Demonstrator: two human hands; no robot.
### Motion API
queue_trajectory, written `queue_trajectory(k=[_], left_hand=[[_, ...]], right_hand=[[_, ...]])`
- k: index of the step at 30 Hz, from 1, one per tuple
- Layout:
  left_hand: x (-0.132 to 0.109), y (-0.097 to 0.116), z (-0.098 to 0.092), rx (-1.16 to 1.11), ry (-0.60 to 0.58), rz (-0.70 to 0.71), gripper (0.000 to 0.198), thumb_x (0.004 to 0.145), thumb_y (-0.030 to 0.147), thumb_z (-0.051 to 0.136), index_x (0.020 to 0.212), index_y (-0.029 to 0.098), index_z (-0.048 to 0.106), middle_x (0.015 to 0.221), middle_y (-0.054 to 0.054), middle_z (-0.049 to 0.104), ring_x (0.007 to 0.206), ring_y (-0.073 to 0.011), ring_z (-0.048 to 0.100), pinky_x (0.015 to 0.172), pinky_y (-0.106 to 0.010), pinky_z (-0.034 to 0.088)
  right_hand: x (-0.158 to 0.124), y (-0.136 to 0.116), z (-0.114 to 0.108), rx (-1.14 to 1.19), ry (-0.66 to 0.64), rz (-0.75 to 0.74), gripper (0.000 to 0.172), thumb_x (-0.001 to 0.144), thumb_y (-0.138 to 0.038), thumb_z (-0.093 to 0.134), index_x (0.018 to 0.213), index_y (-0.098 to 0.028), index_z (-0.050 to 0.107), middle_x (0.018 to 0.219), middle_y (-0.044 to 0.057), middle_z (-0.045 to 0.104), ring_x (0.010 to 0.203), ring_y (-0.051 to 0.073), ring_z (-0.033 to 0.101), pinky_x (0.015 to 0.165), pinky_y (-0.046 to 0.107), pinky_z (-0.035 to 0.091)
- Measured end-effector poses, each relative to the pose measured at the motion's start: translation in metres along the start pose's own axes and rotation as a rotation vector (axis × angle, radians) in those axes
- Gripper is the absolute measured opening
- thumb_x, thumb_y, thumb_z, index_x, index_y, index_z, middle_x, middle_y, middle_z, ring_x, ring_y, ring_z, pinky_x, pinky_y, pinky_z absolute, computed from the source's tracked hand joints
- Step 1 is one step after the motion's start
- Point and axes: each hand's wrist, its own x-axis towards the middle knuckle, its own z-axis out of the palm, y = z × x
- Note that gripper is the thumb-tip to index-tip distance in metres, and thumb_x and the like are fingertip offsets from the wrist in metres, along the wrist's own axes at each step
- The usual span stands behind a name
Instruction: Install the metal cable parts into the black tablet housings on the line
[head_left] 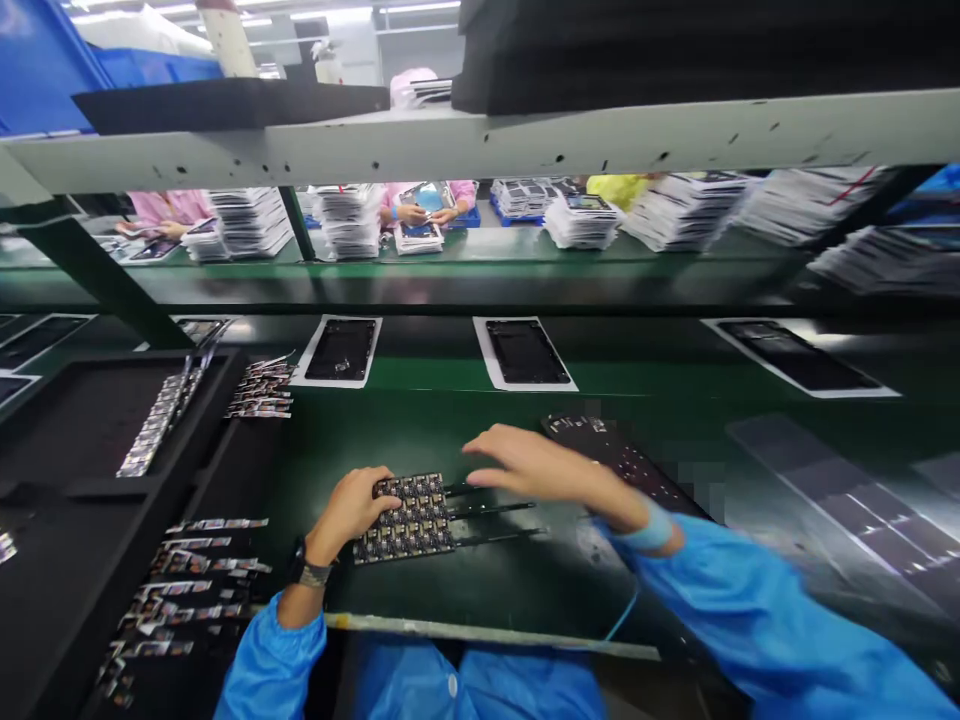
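My left hand (358,512) grips the left edge of a panel of small circuit boards (411,522), its thumb lying on top. The panel lies on the green bench, and several thin dark strips (491,510) stick out from its right side. My right hand (525,462) hangs just above and right of the panel, fingers stretched out and apart, with nothing between them. A light blue band circles my right wrist. Beside that forearm, a dark speckled sheet (630,455) lies partly hidden by the arm.
Black trays (75,420) at the left bear rows of small flex parts (195,580). Beyond the bench, black device frames on white sheets (525,352) lie in a row. A shelf rail (480,145) crosses above; paper stacks (349,220) and co-workers in pink are behind. Clear film strips (840,500) lie right.
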Motion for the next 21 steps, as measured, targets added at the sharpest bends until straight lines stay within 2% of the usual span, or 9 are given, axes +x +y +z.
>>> queue_trajectory(k=[2,5,8,12,15,21], left_hand=[[0.002,0.001,0.001,0.006,0.008,0.010,0.018,0.083,0.026,0.071,0.100,0.022,0.072,0.100,-0.005,0.075,0.097,-0.0258,0.067,0.084,-0.032,0.045],[0.002,0.001,0.004,0.027,0.034,0.013,0.015,0.083,0.024,0.071,0.097,0.021,0.071,0.096,-0.006,0.075,0.094,-0.0256,0.067,0.082,-0.033,0.046],[-0.003,-0.001,0.009,0.046,0.063,0.003,0.010,0.084,0.021,0.069,0.094,0.021,0.070,0.092,-0.006,0.073,0.092,-0.0253,0.066,0.082,-0.033,0.046],[-0.014,-0.013,0.009,-0.036,0.164,0.057,0.012,0.091,0.020,0.060,0.098,0.021,0.069,0.100,-0.006,0.070,0.098,-0.0220,0.064,0.089,-0.033,0.047],[-0.014,-0.022,0.004,-0.139,0.243,0.086,0.015,0.092,0.020,0.055,0.090,0.021,0.070,0.091,-0.005,0.070,0.090,-0.0210,0.064,0.085,-0.033,0.048],[0.018,-0.019,0.004,-0.156,0.228,0.079,0.011,0.088,0.020,0.063,0.080,0.021,0.072,0.083,-0.004,0.070,0.086,-0.0216,0.061,0.082,-0.035,0.044]], right_hand=[[0.016,-0.020,0.033,-0.108,0.022,-0.002,0.044,0.093,-0.052,0.062,0.117,-0.015,0.067,0.109,0.016,0.070,0.103,0.032,0.063,0.088,0.041,0.048],[0.046,-0.036,0.084,-0.093,0.059,0.044,0.030,0.087,-0.042,0.074,0.101,-0.016,0.068,0.097,0.013,0.070,0.094,0.028,0.064,0.080,0.037,0.048],[0.057,-0.033,0.110,-0.031,0.093,0.060,0.017,0.086,-0.028,0.077,0.095,-0.017,0.068,0.089,0.008,0.070,0.086,0.024,0.064,0.073,0.032,0.046],[0.051,-0.021,0.112,0.043,0.133,0.056,0.012,0.087,-0.025,0.076,0.093,-0.016,0.069,0.088,0.008,0.070,0.087,0.023,0.063,0.074,0.031,0.045],[0.057,-0.013,0.107,0.112,0.154,0.031,0.008,0.091,-0.025,0.071,0.088,-0.018,0.071,0.086,0.006,0.071,0.084,0.020,0.063,0.075,0.029,0.045],[0.093,-0.002,0.106,0.185,0.201,-0.005,0.013,0.090,-0.023,0.073,0.077,-0.019,0.074,0.079,0.003,0.072,0.078,0.018,0.061,0.075,0.029,0.044]])
